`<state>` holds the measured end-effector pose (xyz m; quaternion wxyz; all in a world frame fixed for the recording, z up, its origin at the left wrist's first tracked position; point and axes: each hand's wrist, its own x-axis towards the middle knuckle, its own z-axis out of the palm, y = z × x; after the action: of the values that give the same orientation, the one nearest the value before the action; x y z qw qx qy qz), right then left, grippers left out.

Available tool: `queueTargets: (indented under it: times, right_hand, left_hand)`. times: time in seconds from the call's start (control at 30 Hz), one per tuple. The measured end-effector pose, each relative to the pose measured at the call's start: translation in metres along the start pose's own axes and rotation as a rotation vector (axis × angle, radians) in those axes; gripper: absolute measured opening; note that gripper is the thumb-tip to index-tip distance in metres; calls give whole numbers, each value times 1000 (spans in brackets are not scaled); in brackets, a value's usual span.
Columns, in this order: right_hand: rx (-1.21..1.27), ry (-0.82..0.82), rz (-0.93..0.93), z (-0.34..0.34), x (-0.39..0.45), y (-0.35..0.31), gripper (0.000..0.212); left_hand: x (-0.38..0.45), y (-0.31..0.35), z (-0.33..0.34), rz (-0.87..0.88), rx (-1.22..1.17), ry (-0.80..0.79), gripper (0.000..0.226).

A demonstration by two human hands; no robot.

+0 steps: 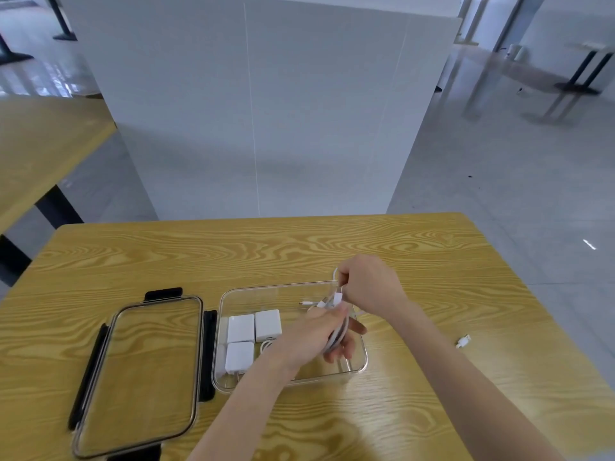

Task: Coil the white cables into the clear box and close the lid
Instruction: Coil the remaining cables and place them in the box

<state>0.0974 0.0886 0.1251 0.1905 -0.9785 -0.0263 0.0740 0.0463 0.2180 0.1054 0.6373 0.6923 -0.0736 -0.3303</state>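
The clear box (233,294) stands open in the middle of the wooden table, with three white chargers (254,331) in its left half. Over the box's right half my left hand (319,337) grips a coiled white cable (337,334) looped round its fingers. Just above it, my right hand (369,284) pinches the cable's loose end near its plug (336,298). Part of another white cable (266,346) shows in the box beside my left wrist. The clear lid (139,374) with black latches lies flat to the left of the box.
A small white connector (463,341) lies on the table to the right of my right forearm. A white partition wall (259,111) stands behind the table's far edge. Another wooden table (36,144) is at the far left.
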Motion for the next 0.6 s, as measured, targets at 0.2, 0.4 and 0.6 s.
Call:
queueTargets:
  times: [0.2,0.4,0.6]
  right_hand:
    - [2,73,-63,0,-19,-12,19]
    - [112,84,-134,37,-52,-21,24]
    - [-206,337,-227,52,-69,-24,24]
  left_hand:
    - [12,-9,-6,-57,-61,270,54]
    - [13,-8,-10,-105,-243,472,52]
    - [23,-1,-13,48,-230,619,41]
